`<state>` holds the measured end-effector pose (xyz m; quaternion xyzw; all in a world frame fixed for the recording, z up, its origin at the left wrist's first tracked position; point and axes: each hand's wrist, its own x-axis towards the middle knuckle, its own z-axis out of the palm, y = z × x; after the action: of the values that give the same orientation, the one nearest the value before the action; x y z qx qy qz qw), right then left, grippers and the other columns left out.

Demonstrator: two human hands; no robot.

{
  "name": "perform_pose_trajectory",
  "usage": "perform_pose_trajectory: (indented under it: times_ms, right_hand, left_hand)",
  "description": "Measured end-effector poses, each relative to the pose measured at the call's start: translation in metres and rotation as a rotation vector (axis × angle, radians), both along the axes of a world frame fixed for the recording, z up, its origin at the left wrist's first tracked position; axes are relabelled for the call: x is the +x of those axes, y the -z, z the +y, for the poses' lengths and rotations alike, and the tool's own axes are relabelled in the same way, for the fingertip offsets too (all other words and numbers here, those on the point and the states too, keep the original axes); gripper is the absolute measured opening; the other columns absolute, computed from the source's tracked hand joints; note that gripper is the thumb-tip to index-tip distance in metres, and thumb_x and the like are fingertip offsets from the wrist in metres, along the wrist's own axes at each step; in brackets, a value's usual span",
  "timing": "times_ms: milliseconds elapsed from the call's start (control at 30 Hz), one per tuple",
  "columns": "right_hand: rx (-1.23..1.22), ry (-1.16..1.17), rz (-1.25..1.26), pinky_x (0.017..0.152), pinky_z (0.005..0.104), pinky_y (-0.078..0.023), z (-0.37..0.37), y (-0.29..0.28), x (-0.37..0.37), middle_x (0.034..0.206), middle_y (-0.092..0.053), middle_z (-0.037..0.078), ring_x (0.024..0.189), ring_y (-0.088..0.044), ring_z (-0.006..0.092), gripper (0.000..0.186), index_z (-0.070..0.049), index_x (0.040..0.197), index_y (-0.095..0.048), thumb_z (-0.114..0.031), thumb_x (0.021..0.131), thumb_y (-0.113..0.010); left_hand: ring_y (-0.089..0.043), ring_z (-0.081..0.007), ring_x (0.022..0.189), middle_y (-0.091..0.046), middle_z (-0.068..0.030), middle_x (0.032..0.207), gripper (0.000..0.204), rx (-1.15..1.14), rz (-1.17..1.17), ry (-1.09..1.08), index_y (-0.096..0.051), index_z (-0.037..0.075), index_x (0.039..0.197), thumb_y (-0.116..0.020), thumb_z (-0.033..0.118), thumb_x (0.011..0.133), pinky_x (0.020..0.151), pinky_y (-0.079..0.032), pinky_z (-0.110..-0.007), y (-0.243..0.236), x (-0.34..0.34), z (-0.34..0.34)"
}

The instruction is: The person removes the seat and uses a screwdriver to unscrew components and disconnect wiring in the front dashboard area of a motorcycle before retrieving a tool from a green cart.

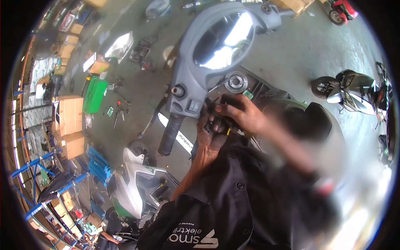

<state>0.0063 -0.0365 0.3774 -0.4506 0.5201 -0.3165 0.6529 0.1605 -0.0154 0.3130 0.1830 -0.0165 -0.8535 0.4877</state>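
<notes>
Just behind a scooter's grey handlebar cover (191,75), my two hands meet. My left hand (211,135) is turned palm up with its fingers curled around small dark parts, too small to name. Over it, my right hand (246,113) pinches with thumb and forefinger at something dark that I cannot make out. A small yellow piece (228,131) shows between the hands. The cover carries a glossy oval display (225,41), a switch block (193,106) and a black handlebar grip (171,135) to the left of my hands. A metal brake disc (236,79) lies beyond them.
Parked scooters stand at left (133,183) and right (350,91); a red one (342,11) is far right. A green crate (96,95), cardboard boxes (68,114) and loose tools (118,116) lie on the left floor. Blue-framed shelving (37,164) lines the left side.
</notes>
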Motion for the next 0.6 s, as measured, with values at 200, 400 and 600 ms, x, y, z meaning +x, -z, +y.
perform_pose_trajectory:
  times_ms: [200,400,600]
  right_hand:
    - [0.127,0.044,0.265,0.089,0.0353,-0.052,0.055,-0.046,-0.032,0.101,-0.072,0.015,0.1,-0.067,0.0186,0.04,0.006,0.118,-0.063,-0.025,0.094,-0.062]
    - [0.083,0.229,-0.081,0.075,0.0301,-0.055,0.095,-0.026,-0.08,0.115,-0.068,0.011,0.095,-0.064,0.015,0.047,0.006,0.13,-0.056,-0.015,0.09,-0.064]
    - [-0.193,0.021,-0.156,0.065,0.0324,-0.054,0.072,-0.009,-0.043,0.108,-0.066,0.011,0.089,-0.064,0.0182,0.038,-0.006,0.124,-0.06,-0.011,0.087,-0.068]
  left_hand:
    - [-0.041,-0.0078,0.055,-0.045,0.0028,0.074,0.022,0.028,0.396,-0.058,-0.055,0.01,0.111,-0.048,0.03,0.107,0.052,-0.036,-0.023,0.006,-0.006,-0.005]
    - [-0.043,-0.0099,0.06,-0.047,0.0005,0.079,0.027,-0.136,0.288,-0.062,-0.06,0.011,0.118,-0.051,0.033,0.106,0.056,-0.036,-0.025,0.012,-0.009,-0.01]
    - [-0.044,-0.0154,0.079,-0.049,-0.0017,0.089,0.031,-0.072,0.14,-0.088,-0.062,0.013,0.119,-0.052,0.04,0.104,0.072,-0.043,-0.03,-0.001,-0.01,0.0]
